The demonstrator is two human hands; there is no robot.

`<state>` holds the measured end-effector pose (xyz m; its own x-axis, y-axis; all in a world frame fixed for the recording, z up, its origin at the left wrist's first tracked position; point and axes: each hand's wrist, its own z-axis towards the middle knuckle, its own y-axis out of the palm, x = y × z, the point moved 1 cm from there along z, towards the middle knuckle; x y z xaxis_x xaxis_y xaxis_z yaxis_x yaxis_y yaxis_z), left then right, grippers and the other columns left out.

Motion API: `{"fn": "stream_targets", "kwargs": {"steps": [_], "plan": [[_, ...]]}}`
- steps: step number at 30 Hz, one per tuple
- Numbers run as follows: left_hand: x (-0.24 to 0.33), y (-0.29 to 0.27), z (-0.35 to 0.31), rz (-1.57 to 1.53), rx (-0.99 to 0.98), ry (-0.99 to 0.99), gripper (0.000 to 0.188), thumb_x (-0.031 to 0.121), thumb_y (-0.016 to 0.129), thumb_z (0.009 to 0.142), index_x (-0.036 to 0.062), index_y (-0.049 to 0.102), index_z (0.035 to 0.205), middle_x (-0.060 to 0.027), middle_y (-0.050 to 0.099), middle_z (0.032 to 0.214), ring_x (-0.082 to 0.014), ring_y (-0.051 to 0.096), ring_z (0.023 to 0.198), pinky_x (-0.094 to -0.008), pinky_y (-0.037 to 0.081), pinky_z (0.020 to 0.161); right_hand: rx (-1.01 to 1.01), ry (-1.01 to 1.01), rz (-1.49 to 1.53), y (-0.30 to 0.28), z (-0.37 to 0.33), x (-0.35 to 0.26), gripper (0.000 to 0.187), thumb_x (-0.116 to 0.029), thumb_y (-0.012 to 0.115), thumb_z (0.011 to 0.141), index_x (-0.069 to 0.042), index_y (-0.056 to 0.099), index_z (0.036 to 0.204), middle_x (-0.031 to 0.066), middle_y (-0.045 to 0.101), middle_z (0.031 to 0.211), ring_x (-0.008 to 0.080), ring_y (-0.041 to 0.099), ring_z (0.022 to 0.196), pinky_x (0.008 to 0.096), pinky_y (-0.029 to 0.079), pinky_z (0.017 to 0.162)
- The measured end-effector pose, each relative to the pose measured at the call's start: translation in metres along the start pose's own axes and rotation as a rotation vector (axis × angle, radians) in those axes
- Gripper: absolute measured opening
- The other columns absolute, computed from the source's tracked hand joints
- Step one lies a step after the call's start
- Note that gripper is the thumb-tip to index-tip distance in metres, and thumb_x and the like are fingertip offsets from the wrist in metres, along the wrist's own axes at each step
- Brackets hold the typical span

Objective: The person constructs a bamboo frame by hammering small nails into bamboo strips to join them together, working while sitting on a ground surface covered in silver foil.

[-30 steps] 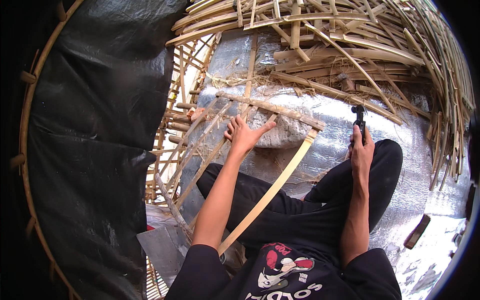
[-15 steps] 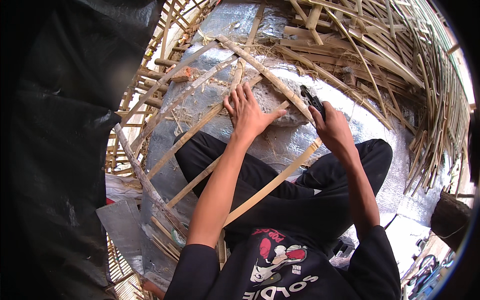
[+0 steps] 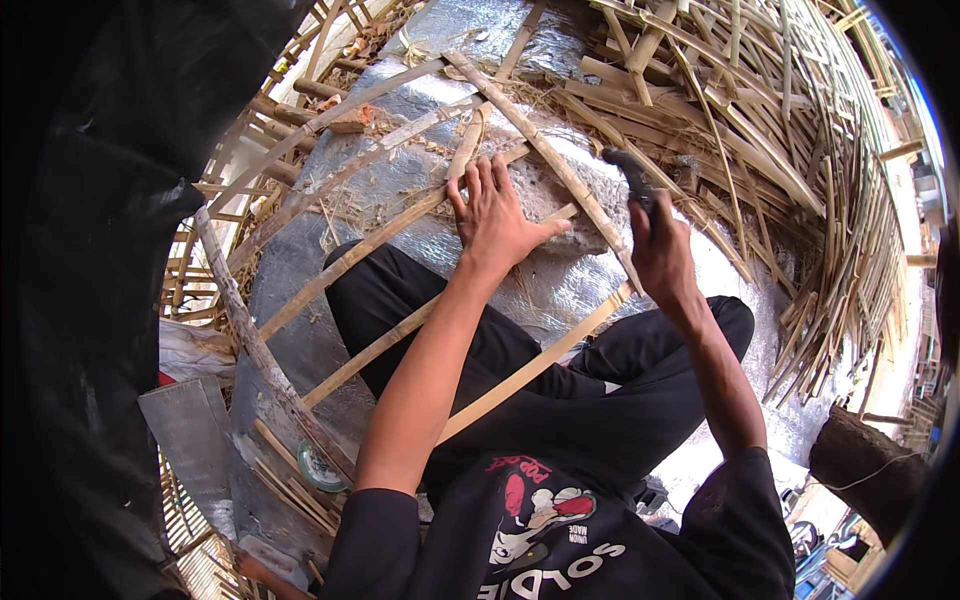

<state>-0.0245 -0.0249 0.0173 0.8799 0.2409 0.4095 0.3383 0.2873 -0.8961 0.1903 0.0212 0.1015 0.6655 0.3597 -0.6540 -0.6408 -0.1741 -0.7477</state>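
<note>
The silvery sheet [image 3: 550,298] spreads widest, with a heaped bamboo pile [image 3: 780,150] along its far right edge. The bamboo frame [image 3: 375,248] lies at the middle and left of the sheet, its outer slats [image 3: 372,350] running past the left edge; it should be light for its spread, springy along the slats and a little slick where the rind is smooth. The person's lap [image 3: 600,410] is under its near side, and the rough stone block [image 3: 535,190] beneath it looks heavy enough to stay put. The thick crosspiece [image 3: 550,152] seems the stiffest part and the soundest hold, preferably near a joint; the pale strip [image 3: 540,362], thin and bowed, would probably flex or split if lifted by itself, and its edges may be sharp. The left hand [image 3: 495,225] rests over the slats beside the block, fingers slightly spread and thumb out; how hard it presses I cannot tell. The right hand [image 3: 662,245], near the crosspiece's right end, has its fingers curled round a dark tool [image 3: 630,170].
</note>
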Motion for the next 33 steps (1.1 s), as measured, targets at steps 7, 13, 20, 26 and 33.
{"fn": "stream_targets", "kwargs": {"steps": [7, 13, 20, 26, 33], "plan": [[-0.005, -0.002, 0.001, -0.007, -0.026, -0.014, 0.133, 0.079, 0.079, 0.063, -0.0066, 0.030, 0.151, -0.0265, 0.041, 0.152, -0.0398, 0.031, 0.147, -0.0585, 0.009, 0.121, 0.001, 0.134, 0.023, -0.006, 0.016, -0.021, 0.042, -0.038, 0.054, 0.107, 0.003, 0.056, 0.098, 0.0304, 0.061, 0.068, 0.0498, 0.060, 0.066, 0.0513, 0.044, 0.060], [-0.006, -0.001, 0.001, -0.004, -0.008, -0.006, 0.129, 0.079, 0.078, 0.065, -0.0067, 0.032, 0.150, -0.0262, 0.042, 0.151, -0.0374, 0.031, 0.147, -0.0582, 0.010, 0.121, -0.266, 0.296, -0.198, 0.009, 0.009, 0.004, 0.053, -0.043, 0.054, 0.106, 0.008, 0.058, 0.090, 0.0385, 0.063, 0.082, 0.0551, 0.063, 0.084, 0.0574, 0.047, 0.074], [-0.005, 0.003, -0.001, 0.050, 0.016, 0.031, 0.131, 0.082, 0.077, 0.064, -0.0065, 0.032, 0.150, -0.0257, 0.042, 0.152, -0.0381, 0.030, 0.148, -0.0581, 0.010, 0.121, -0.101, 0.279, -0.059, 0.027, -0.003, 0.019, 0.052, -0.041, 0.051, 0.108, 0.009, 0.059, 0.096, 0.0360, 0.064, 0.081, 0.0523, 0.063, 0.077, 0.0535, 0.047, 0.069], [0.003, -0.004, 0.004, 0.066, 0.037, 0.047, 0.130, 0.081, 0.077, 0.065, -0.0060, 0.031, 0.150, -0.0257, 0.042, 0.151, -0.0385, 0.033, 0.145, -0.0575, 0.011, 0.121, 0.032, 0.354, 0.151, -0.002, 0.005, 0.026, 0.056, -0.052, 0.050, 0.107, -0.003, 0.054, 0.082, 0.0015, 0.048, 0.059, 0.0112, 0.045, 0.050, 0.0361, 0.039, 0.047], [-0.005, -0.014, -0.004, 0.141, -0.057, -0.027, 0.134, 0.081, 0.079, 0.061, -0.0041, 0.033, 0.153, -0.0237, 0.042, 0.155, -0.0378, 0.032, 0.146, -0.0580, 0.016, 0.120, -0.214, 0.346, 0.002, 0.035, -0.005, 0.037, 0.066, -0.054, 0.051, 0.104, 0.010, 0.067, 0.098, 0.0355, 0.068, 0.091, 0.0533, 0.066, 0.094, 0.0569, 0.052, 0.083]]}}
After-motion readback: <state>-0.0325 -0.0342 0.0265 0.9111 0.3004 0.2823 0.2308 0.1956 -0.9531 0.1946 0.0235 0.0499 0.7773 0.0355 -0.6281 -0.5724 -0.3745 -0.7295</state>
